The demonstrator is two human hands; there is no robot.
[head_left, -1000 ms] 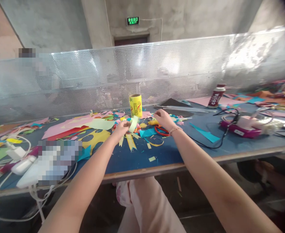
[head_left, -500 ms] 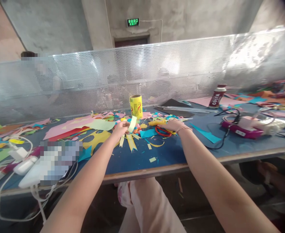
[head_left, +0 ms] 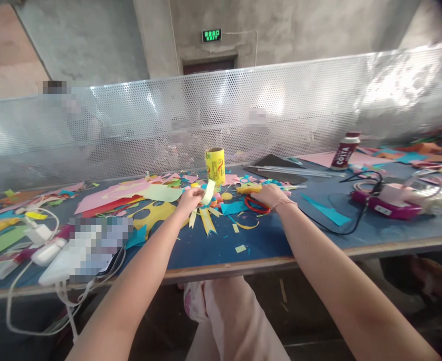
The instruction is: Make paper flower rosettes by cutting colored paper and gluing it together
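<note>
My left hand (head_left: 189, 199) is closed in a pinch on a pale green paper strip (head_left: 208, 191), which curls upward from the fingers. My right hand (head_left: 269, 194) lies low on the blue table (head_left: 281, 235), fingers closed around a yellow-handled tool (head_left: 248, 189) among the scraps. Red-handled scissors (head_left: 256, 204) lie just under that hand. A yellow roll (head_left: 215, 165) stands upright behind both hands. Yellow paper strips (head_left: 206, 219) and many coloured offcuts lie between my arms.
A perforated metal screen (head_left: 243, 110) runs along the table's far edge. A brown bottle (head_left: 344, 151) stands at back right, a pink device with black cable (head_left: 384, 203) at right. White chargers and cables (head_left: 44, 245) lie at left. Pink and green paper sheets (head_left: 123, 193) lie left of my hands.
My right hand has dropped from above the scraps onto the table and closed on the yellow-handled tool. The left hand keeps holding the green strip. The view shifted slightly.
</note>
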